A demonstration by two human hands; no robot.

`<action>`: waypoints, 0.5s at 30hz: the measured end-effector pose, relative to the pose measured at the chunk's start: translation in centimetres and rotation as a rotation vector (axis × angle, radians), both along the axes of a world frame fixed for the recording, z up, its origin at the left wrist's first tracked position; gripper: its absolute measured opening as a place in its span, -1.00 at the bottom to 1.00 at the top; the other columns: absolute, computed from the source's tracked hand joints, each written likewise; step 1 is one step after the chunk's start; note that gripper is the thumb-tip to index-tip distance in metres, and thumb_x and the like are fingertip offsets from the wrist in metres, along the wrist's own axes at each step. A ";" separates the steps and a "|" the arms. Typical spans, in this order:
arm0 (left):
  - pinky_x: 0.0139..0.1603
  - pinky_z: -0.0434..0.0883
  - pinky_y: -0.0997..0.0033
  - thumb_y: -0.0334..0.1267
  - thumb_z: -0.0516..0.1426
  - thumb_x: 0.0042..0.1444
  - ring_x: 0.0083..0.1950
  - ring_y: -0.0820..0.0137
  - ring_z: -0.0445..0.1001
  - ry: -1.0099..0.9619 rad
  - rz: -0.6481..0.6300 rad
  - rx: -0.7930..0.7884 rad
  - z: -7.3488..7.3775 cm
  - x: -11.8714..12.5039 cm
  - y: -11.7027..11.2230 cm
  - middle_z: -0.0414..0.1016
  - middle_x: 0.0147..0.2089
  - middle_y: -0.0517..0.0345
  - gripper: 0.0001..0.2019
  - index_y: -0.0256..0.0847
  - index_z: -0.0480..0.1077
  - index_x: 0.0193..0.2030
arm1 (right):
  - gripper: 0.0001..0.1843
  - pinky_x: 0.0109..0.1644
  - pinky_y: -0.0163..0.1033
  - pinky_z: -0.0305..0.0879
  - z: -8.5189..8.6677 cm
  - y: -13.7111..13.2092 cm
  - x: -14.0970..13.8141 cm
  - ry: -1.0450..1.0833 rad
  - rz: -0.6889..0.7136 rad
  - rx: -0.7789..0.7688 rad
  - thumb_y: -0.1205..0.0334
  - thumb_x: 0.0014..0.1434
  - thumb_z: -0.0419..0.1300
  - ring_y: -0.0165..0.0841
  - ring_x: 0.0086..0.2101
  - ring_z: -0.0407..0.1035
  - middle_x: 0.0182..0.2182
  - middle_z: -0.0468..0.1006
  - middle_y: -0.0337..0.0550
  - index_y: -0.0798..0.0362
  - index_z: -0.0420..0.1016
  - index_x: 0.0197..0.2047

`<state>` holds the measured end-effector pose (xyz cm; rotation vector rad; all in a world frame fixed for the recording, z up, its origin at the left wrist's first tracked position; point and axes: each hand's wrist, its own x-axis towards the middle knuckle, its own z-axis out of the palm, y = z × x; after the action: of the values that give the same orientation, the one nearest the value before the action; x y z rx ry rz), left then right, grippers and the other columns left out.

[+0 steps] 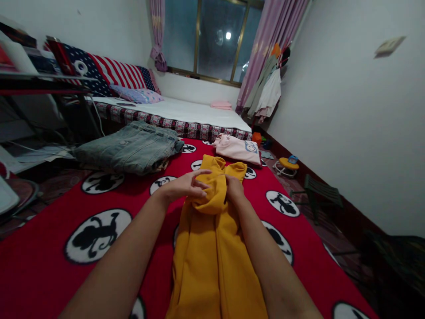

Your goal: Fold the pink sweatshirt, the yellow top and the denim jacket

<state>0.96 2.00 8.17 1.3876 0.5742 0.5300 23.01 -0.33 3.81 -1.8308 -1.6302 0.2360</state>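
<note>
A yellow hoodie point(201, 261) lies lengthwise on the red blanket in front of me, its body folded narrow with long creases. Its hood point(212, 197) is bunched at the far end. My left hand point(189, 184) is at the left side of the hood, fingers spread and resting over the cloth without gripping it. On the other side, my right hand point(234, 188) is closed at the hood's right edge, with its fingertips partly hidden by the fabric.
The red blanket point(149, 248) has white ovals with black figures. Folded jeans point(129, 148) lie at far left, a folded pink top point(237, 148) at far right. Beyond are a white-topped bed point(186, 110) and, left, a cluttered desk point(43, 82). A dark stool point(320, 192) stands right.
</note>
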 end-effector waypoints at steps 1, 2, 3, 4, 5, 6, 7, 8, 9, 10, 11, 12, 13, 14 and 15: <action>-0.26 0.46 0.40 -0.42 0.38 -0.29 -0.22 0.30 0.56 0.041 0.049 0.028 -0.1 0.2 0.1 0.58 -0.23 0.00 -0.15 -0.24 0.25 0.24 | -0.73 -0.20 -0.20 0.33 0.0 0.1 0.1 0.071 -0.011 0.031 0.15 0.04 0.22 -0.20 -0.28 0.47 -0.31 0.62 -0.10 -0.04 0.61 -0.17; -0.30 0.45 0.43 -0.42 0.38 -0.31 -0.29 0.33 0.55 0.040 0.117 0.053 0.0 0.3 0.3 0.57 -0.31 0.06 -0.25 -0.28 0.33 0.14 | -0.77 -0.20 -0.20 0.35 -0.1 0.2 0.1 0.170 -0.017 0.080 0.16 0.03 0.23 -0.20 -0.28 0.47 -0.32 0.62 -0.10 -0.02 0.61 -0.23; -0.32 0.43 0.47 -0.41 0.38 -0.31 -0.33 0.37 0.53 -0.011 0.199 0.069 0.1 0.5 0.4 0.55 -0.35 0.10 -0.35 -0.31 0.39 0.04 | -0.80 -0.20 -0.20 0.36 -0.1 0.4 0.2 0.299 -0.024 0.141 0.19 0.00 0.23 -0.22 -0.29 0.47 -0.34 0.61 -0.11 0.00 0.60 -0.27; -0.33 0.41 0.50 -0.41 0.37 -0.31 -0.35 0.41 0.51 -0.108 0.284 0.071 0.4 0.6 0.5 0.54 -0.36 0.13 -0.44 -0.31 0.43 -0.05 | -0.82 -0.21 -0.22 0.37 -0.1 0.6 0.3 0.449 -0.038 0.207 0.22 -0.02 0.23 -0.25 -0.31 0.47 -0.36 0.61 -0.11 0.02 0.58 -0.30; -0.33 0.40 0.53 -0.41 0.36 -0.32 -0.36 0.44 0.50 -0.238 0.355 0.061 0.8 0.6 0.5 0.53 -0.36 0.16 -0.50 -0.29 0.44 -0.12 | -0.83 -0.24 -0.24 0.39 0.0 0.8 0.4 0.614 -0.069 0.269 0.25 -0.04 0.22 -0.27 -0.35 0.47 -0.39 0.59 -0.13 0.04 0.55 -0.32; -0.31 0.40 0.55 -0.42 0.36 -0.32 -0.36 0.48 0.49 -0.382 0.397 0.041 1.2 0.5 0.4 0.52 -0.36 0.20 -0.54 -0.27 0.44 -0.17 | -0.83 -0.28 -0.25 0.40 0.1 1.1 0.5 0.786 -0.111 0.313 0.28 -0.06 0.21 -0.30 -0.40 0.46 -0.42 0.58 -0.16 0.04 0.52 -0.32; -0.30 0.40 0.57 -0.44 0.35 -0.32 -0.36 0.50 0.48 -0.519 0.407 0.018 1.7 0.3 0.3 0.51 -0.36 0.24 -0.56 -0.24 0.44 -0.19 | -0.83 -0.32 -0.26 0.41 0.2 1.3 0.7 0.958 -0.154 0.343 0.29 -0.06 0.20 -0.33 -0.45 0.45 -0.45 0.56 -0.20 0.03 0.49 -0.32; -0.29 0.40 0.58 -0.46 0.34 -0.31 -0.37 0.53 0.47 -0.630 0.385 -0.003 2.2 0.1 0.0 0.50 -0.37 0.27 -0.57 -0.21 0.44 -0.20 | -0.83 -0.35 -0.27 0.41 0.4 1.4 0.9 1.124 -0.182 0.355 0.31 -0.07 0.19 -0.35 -0.48 0.44 -0.47 0.55 -0.24 0.02 0.46 -0.31; -0.29 0.41 0.59 -0.48 0.33 -0.30 -0.38 0.55 0.46 -0.706 0.335 -0.016 2.7 -0.2 -0.3 0.49 -0.39 0.29 -0.58 -0.19 0.45 -0.20 | -0.83 -0.36 -0.28 0.42 0.6 1.5 1.1 1.268 -0.188 0.355 0.33 -0.06 0.17 -0.38 -0.50 0.43 -0.49 0.54 -0.28 0.01 0.44 -0.32; -0.28 0.41 0.59 -0.49 0.32 -0.27 -0.37 0.54 0.47 -0.738 0.266 -0.019 3.1 -0.6 -0.7 0.48 -0.39 0.29 -0.59 -0.18 0.46 -0.20 | -0.85 -0.34 -0.29 0.42 0.8 1.6 1.3 1.381 -0.173 0.347 0.35 -0.05 0.16 -0.40 -0.50 0.44 -0.50 0.53 -0.30 0.01 0.42 -0.33; -0.28 0.42 0.57 -0.48 0.31 -0.23 -0.36 0.52 0.48 -0.730 0.187 -0.012 3.4 -0.9 -1.1 0.49 -0.38 0.27 -0.61 -0.18 0.46 -0.18 | -0.88 -0.31 -0.30 0.43 0.9 1.7 1.5 1.458 -0.154 0.332 0.36 -0.04 0.16 -0.41 -0.49 0.44 -0.51 0.53 -0.31 0.01 0.40 -0.35; -0.28 0.43 0.54 -0.44 0.31 -0.19 -0.34 0.48 0.49 -0.690 0.105 0.000 3.7 -1.2 -1.4 0.51 -0.36 0.23 -0.62 -0.18 0.47 -0.16 | -0.91 -0.29 -0.30 0.44 1.0 1.6 1.8 1.505 -0.133 0.309 0.35 -0.02 0.16 -0.41 -0.47 0.46 -0.52 0.53 -0.31 0.01 0.38 -0.37; -0.30 0.44 0.50 -0.39 0.31 -0.15 -0.32 0.43 0.51 -0.624 0.024 0.015 3.8 -1.4 -1.6 0.53 -0.34 0.17 -0.63 -0.19 0.47 -0.13 | -0.95 -0.27 -0.29 0.45 1.1 1.6 1.9 1.527 -0.110 0.287 0.32 0.00 0.17 -0.40 -0.46 0.47 -0.53 0.52 -0.29 0.01 0.37 -0.39; -0.31 0.45 0.47 -0.32 0.32 -0.11 -0.31 0.39 0.53 -0.536 -0.044 0.033 3.8 -1.5 -1.6 0.55 -0.30 0.11 -0.63 -0.21 0.47 -0.10 | -0.95 -0.27 -0.27 0.45 1.1 1.5 2.1 1.536 -0.074 0.274 0.28 0.02 0.19 -0.37 -0.45 0.48 -0.54 0.52 -0.28 0.01 0.36 -0.40; -0.33 0.46 0.45 -0.25 0.32 -0.08 -0.31 0.36 0.54 -0.433 -0.091 0.056 3.7 -1.6 -1.6 0.57 -0.27 0.06 -0.62 -0.22 0.46 -0.08 | -0.92 -0.27 -0.24 0.46 1.1 1.4 2.2 1.532 -0.024 0.262 0.23 0.04 0.21 -0.35 -0.43 0.49 -0.54 0.53 -0.26 0.00 0.35 -0.39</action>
<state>-0.63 0.41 11.92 1.2931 0.1462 0.7510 25.19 1.07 4.92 -0.8839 -0.4756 1.0296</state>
